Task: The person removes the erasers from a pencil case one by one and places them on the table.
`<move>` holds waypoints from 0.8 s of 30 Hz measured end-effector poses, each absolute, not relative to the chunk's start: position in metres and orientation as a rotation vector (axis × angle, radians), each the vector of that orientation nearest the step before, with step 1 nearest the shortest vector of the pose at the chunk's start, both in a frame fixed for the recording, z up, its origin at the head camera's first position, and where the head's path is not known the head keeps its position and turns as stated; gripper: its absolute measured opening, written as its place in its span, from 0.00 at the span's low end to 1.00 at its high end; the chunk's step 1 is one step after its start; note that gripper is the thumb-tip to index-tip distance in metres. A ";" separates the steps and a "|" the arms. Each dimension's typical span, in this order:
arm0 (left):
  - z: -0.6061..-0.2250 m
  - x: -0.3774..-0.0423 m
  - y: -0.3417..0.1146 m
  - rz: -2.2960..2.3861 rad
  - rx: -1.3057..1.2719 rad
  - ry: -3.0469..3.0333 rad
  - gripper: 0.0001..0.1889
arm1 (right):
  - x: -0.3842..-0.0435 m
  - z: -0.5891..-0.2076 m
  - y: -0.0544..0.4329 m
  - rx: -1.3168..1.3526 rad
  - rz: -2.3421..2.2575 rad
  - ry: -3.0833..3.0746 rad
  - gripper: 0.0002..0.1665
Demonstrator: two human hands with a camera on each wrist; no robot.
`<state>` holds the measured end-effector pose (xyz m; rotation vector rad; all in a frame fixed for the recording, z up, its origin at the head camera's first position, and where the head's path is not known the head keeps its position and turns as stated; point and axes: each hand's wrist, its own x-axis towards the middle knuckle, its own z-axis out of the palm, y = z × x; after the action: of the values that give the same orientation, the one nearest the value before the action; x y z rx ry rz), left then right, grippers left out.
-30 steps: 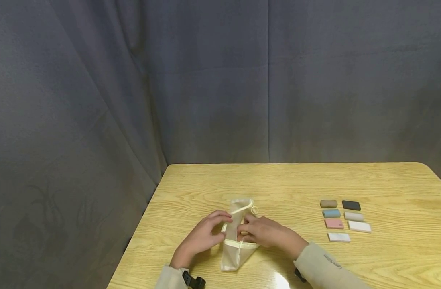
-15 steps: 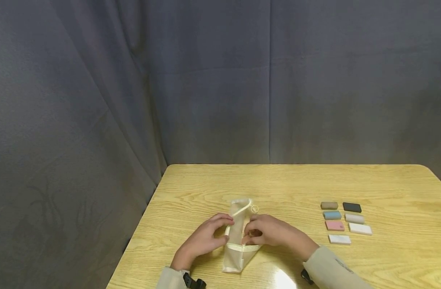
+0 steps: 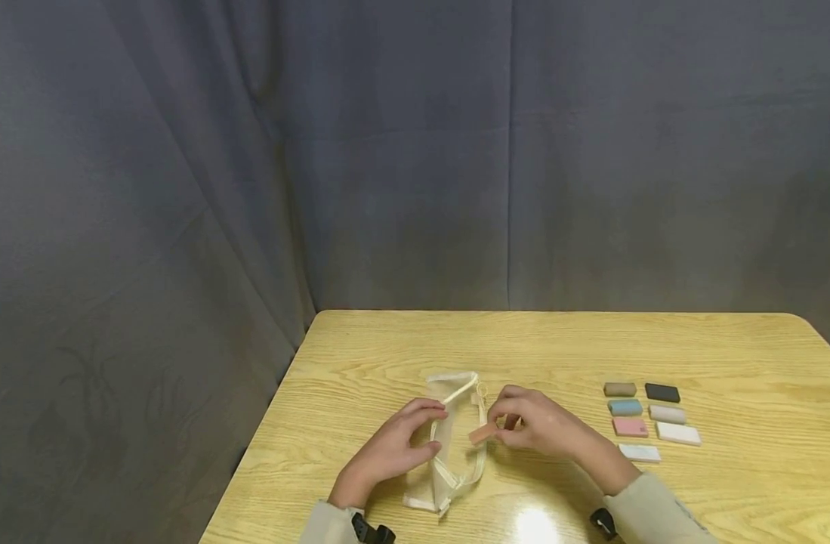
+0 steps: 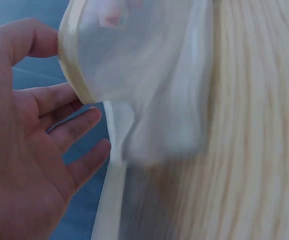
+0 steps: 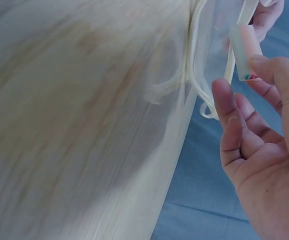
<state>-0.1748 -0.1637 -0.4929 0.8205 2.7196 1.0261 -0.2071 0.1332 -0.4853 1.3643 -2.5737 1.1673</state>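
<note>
A pale see-through mesh pouch (image 3: 443, 453) with a cream zip edge stands on the table with its mouth spread. My left hand (image 3: 404, 447) touches the pouch's left edge, its thumb and fingers apart. In the left wrist view, fingertips of the left hand (image 4: 39, 120) rest against the zip edge. At the right of the mouth, my right hand (image 3: 540, 425) pinches a small orange-pink eraser (image 3: 483, 433) between thumb and fingers. The right wrist view shows a small printed mark on the end of this eraser (image 5: 246, 52).
To the right, several small blocks that look like erasers lie in two columns, including a black block (image 3: 662, 392), a blue block (image 3: 624, 407), a pink block (image 3: 630, 427) and a white block (image 3: 678, 433). A grey curtain (image 3: 401, 189) hangs behind the wooden table (image 3: 564, 347).
My right hand has come out of the pouch and moved right, with the orange-pink eraser now showing in its fingers. The pouch's mouth has spread wider. The left hand has hardly moved.
</note>
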 end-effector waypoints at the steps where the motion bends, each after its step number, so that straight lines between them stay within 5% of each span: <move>1: -0.493 -0.175 -0.162 1.026 0.826 2.717 0.27 | -0.207 -0.485 0.135 1.357 1.167 -2.575 0.08; 24: -0.495 -0.174 -0.146 0.946 0.624 2.625 0.31 | -0.198 -0.467 0.187 1.205 1.042 -2.528 0.11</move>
<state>-0.1735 -0.1459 -0.4952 0.6238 2.6249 0.9463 -0.1978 0.1869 -0.4675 1.2051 -2.5285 1.0415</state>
